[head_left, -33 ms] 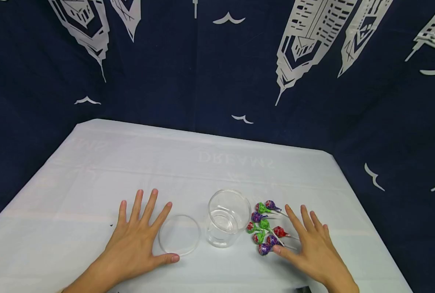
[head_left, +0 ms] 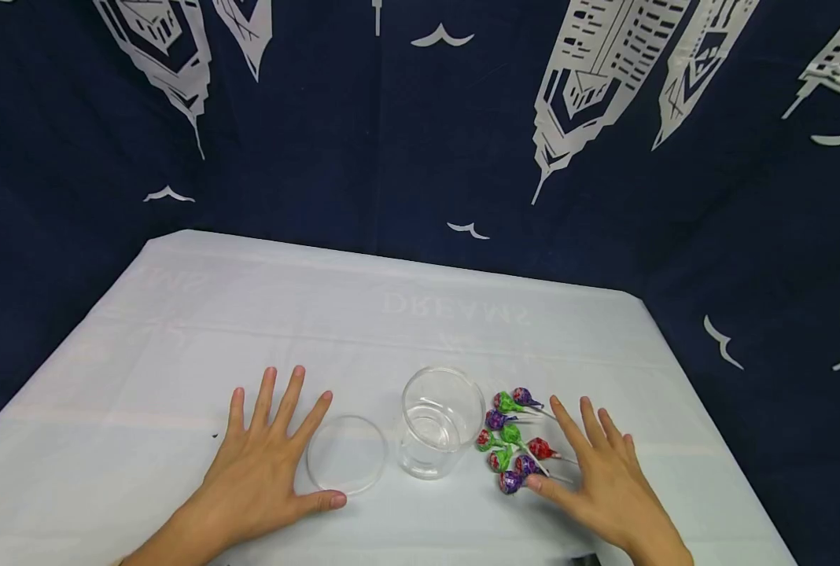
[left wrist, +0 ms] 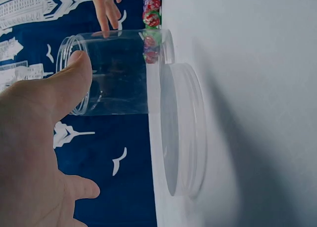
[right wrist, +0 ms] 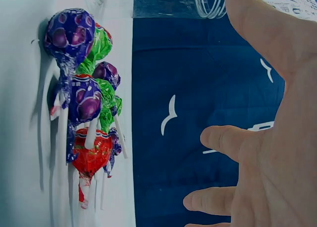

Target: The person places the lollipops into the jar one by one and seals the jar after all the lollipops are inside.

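My left hand [head_left: 257, 464] is held with straight, spread fingers at the left, holding nothing. Just right of it, a round clear lid [head_left: 347, 456] lies flat on the white cloth. A clear, open-mouthed plastic jar [head_left: 430, 440] stands upright between the two hands, with nothing visible inside. Several wrapped lollipops [head_left: 510, 434] in purple, green and red lie in a loose group right of the jar. Over the sticks' side hovers my right hand [head_left: 604, 487], fingers extended. The right wrist view shows a red lollipop [right wrist: 91, 152] apart from that palm.
A white cloth [head_left: 285, 314] covers the table. Behind and beside it hangs a dark blue curtain [head_left: 321, 157] printed with white buildings and birds. A small black object [head_left: 585, 560] shows at the bottom edge near the right wrist.
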`<state>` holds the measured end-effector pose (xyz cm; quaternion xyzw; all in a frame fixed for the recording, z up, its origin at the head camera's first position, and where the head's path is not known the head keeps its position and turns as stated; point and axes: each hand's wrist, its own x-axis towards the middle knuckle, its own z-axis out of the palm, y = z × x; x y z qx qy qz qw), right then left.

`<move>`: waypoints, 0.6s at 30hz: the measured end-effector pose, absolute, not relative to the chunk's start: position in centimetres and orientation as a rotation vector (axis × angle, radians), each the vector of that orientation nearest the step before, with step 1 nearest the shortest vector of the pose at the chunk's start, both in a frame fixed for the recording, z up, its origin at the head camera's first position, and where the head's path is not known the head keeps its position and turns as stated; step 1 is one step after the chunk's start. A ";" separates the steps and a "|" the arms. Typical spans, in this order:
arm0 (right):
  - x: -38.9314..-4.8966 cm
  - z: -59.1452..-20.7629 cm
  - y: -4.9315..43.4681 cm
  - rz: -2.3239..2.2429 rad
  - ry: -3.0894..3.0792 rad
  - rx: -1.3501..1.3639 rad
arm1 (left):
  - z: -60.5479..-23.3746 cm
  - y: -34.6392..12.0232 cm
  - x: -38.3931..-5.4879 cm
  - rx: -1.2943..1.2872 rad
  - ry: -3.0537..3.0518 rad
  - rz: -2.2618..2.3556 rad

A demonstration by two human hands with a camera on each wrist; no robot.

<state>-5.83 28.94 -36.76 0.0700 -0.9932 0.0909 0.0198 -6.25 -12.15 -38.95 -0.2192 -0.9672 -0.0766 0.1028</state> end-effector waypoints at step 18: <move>-6.3 -37.3 29.1 0.483 -2.893 0.343 | -37.4 -11.2 -7.1 -0.680 -2.688 -0.326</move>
